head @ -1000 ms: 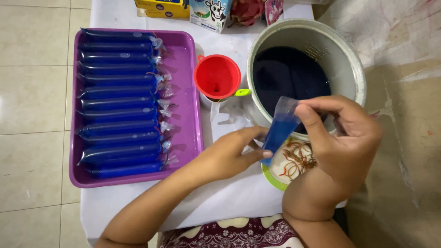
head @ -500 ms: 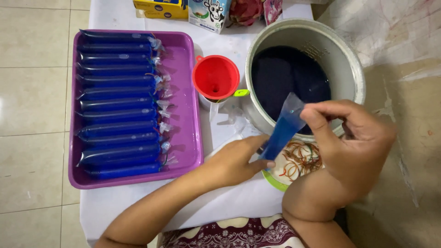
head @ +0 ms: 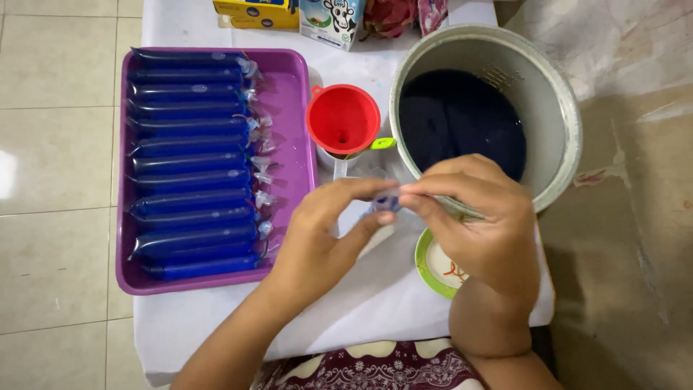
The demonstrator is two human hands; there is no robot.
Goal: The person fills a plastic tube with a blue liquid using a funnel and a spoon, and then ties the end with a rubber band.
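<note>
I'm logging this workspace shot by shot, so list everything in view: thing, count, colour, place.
Rectangular plastic tray: one, purple, table's left.
Long liquid-filled plastic pouches: about twelve, dark blue, stacked in rows on the tray.
Plastic funnel: one, red, sitting in a cup between tray and pot.
Round metal pot: one, grey, holding dark blue liquid, table's right.
Small plate: one, white with green rim, under the right hand.
Cartons: several, far edge.
Small blue pouch: one, pinched by both hands.
Left hand, right hand: centre.
</note>
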